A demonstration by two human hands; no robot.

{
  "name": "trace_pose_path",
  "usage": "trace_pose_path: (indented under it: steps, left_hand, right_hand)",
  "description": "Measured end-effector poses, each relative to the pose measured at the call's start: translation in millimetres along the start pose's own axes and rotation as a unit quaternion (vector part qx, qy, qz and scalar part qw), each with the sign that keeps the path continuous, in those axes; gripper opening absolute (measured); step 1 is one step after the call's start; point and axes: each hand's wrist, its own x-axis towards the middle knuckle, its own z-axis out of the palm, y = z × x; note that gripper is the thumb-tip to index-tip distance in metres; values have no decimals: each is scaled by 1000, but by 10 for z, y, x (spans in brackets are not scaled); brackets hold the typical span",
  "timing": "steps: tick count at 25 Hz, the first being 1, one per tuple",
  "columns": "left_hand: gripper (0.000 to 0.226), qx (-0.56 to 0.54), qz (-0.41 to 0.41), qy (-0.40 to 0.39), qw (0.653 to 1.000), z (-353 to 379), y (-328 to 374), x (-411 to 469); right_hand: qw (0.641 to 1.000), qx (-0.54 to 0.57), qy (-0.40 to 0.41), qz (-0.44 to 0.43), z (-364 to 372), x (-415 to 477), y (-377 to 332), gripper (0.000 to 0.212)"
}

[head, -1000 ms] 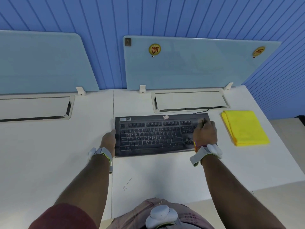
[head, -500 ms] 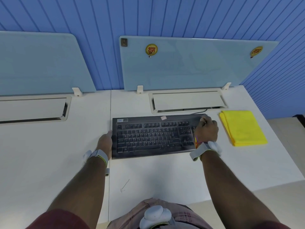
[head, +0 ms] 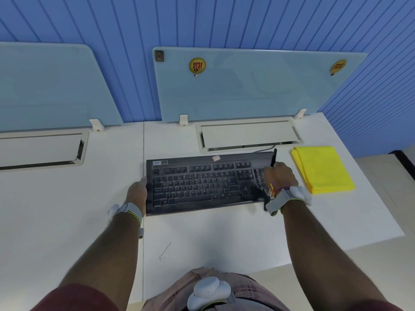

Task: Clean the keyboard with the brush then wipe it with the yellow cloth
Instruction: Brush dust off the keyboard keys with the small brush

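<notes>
Keyboard (head: pixel 206 181) first: I see it black and dusty-looking, lying flat on the white surface (head: pixel 213 232), roughly centred in front of me, its cable running from the back right corner into the flap-covered cable slot (head: pixel 248 136) behind it.

My left hand (head: pixel 137 194) rests against the keyboard's left edge, touching the casing. Its fingers lie along the side of the keyboard; they are partly hidden, so I cannot tell whether they grip or merely press.

My right hand (head: pixel 279 176) sits over the right end of the keyboard, above the number pad. Its fingers are closed around the brush (head: pixel 274 157), whose thin dark handle sticks up and away from me past the keyboard's back edge. The bristle end is hidden under the hand and blurred, so I cannot say exactly where it meets the keys.

The yellow cloth (head: pixel 322 169) lies folded flat on the surface just to the right of the keyboard, near my right hand but not touching it.

Both wrists carry grey strapped bands. Behind the surface stand two pale blue glass panels; the nearer one (head: pixel 247 86) bears two round orange stickers. A small pen mark (head: pixel 165 251) shows on the surface between my forearms.
</notes>
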Motion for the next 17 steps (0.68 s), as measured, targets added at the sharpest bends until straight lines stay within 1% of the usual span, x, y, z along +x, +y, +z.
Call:
trace_pose_path:
  steps: [1,3,4,5,6,7,8,9,10,11,12,13,14,15,17]
  left_hand:
    - [67,10,0,1,1000,-19,-26,53]
    - [66,11,4,2,1000,-57,-96,212]
    - [65,13,2,2,1000,-61,-103,228]
    - [65,21,4,7,1000,-26,-44,99]
    - [64,21,9,14,1000,-6,-8,26]
    - [61,20,12,14,1000,20,24,-54]
    - [57,16,16,10,1000,41,43,-86]
    - [54,18,19,13,1000,61,78,-180]
    - [55,17,18,22,999,84,134,-319]
    - [58,19,18,29,999,90,153,-369]
    - [59,18,18,28,999,86,139,-341]
    - [58,15,18,27,999,83,127,-304]
    - [59,17,16,24,999,71,109,-230]
    - [61,16,15,23,999,63,102,-172]
    - [63,19,10,23,1000,49,111,-203]
  right_hand:
    - [999,26,-13,-19,-21,-46,16,27]
    - [990,121,-13,-69,-21,-132,84,28]
    - [981,183,-20,-64,-17,-135,117,27]
    - [970,232,-53,-47,-30,-145,118,28]
    - [962,255,-93,-28,-7,-141,107,32]
    - [965,234,-115,-15,6,-160,97,37]
    - [976,189,-110,-20,17,-188,71,40]
    - [987,135,-83,-29,-1,-213,54,37]
    - [996,76,-33,-39,-27,-222,50,32]
    - [996,58,-9,-64,-71,-246,28,26]
    - [992,80,-33,-89,-97,-251,3,20]
    - [984,118,-84,-103,-115,-271,-49,17]
    - [979,136,-118,-96,-99,-267,-86,18]
    - [979,137,-118,-91,-77,-257,-95,17]
    - [991,82,-39,-102,-71,-307,-94,18]
